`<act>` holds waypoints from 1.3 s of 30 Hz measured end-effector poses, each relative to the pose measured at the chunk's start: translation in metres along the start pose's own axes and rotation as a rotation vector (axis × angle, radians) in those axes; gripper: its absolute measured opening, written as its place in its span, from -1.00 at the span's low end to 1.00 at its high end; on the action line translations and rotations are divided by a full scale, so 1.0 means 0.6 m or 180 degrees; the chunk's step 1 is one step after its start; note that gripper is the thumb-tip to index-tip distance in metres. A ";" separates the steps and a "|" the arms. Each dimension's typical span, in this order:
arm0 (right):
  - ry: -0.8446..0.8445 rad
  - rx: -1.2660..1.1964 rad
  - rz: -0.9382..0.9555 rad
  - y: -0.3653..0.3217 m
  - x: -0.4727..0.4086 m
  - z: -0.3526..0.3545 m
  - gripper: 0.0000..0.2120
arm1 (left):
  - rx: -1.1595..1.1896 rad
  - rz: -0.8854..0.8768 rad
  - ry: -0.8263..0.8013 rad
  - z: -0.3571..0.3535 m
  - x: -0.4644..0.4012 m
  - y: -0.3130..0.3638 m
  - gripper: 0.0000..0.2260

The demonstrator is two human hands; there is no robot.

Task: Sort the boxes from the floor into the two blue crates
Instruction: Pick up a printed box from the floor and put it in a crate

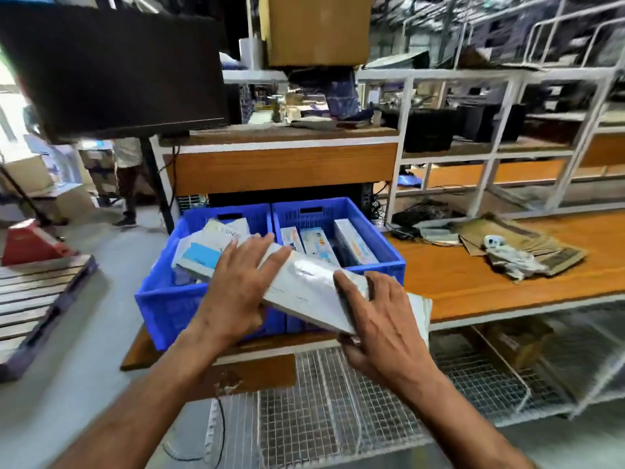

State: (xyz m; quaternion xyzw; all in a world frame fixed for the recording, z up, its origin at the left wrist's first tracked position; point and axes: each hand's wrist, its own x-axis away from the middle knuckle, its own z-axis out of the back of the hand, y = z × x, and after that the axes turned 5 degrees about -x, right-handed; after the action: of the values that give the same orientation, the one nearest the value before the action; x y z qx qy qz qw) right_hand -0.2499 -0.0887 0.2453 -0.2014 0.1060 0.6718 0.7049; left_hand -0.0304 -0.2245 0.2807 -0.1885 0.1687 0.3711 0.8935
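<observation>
Two blue crates stand side by side on a low wooden shelf. The left crate [159, 299] holds a loose pile of white and light-blue boxes [206, 252]. In the right crate [389, 255] several white boxes [355, 245] stand on edge. I hold a long silvery-white box [304, 289] above the crates' front edge. My left hand [236, 286] lies on its left end with fingers stretched out. My right hand [378, 319] grips its right end, thumb on top, and also holds a second white box [421, 313] beneath.
The wooden shelf [473, 286] runs to the right and carries flattened cardboard and a crumpled cloth [510, 255]. Wire mesh racks [338, 401] lie below. A pallet [30, 299] and a red jack sit at left. A dark monitor [111, 69] hangs above left, where a person stands.
</observation>
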 end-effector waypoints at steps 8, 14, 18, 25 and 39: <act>0.0165 0.0077 -0.0758 0.059 -0.218 -0.046 -0.04 | 0.0045 0.0235 0.0279 -0.098 -0.259 -0.008 -0.10; 0.0088 -0.0253 -0.1189 0.117 -0.384 -0.126 -0.02 | 0.0681 0.0672 0.0159 -0.181 -0.409 -0.019 -0.15; -0.0074 -0.0360 -0.1395 0.154 -0.470 -0.189 0.00 | 0.1129 0.0851 -0.0103 -0.257 -0.486 -0.060 -0.27; -0.0764 -0.0910 -0.1805 0.184 -0.547 -0.306 0.05 | 0.1858 0.0915 -0.1270 -0.403 -0.533 -0.101 -0.36; -0.0858 -0.0632 -0.1584 0.179 -0.552 -0.342 -0.04 | 0.1177 0.0797 -0.1685 -0.442 -0.504 -0.109 -0.39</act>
State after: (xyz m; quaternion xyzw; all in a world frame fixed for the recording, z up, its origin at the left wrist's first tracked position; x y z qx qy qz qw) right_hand -0.3562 -0.4744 0.1851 -0.1981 -0.1074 0.5062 0.8325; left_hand -0.2276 -0.5710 0.1965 0.1016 0.0172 0.4771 0.8728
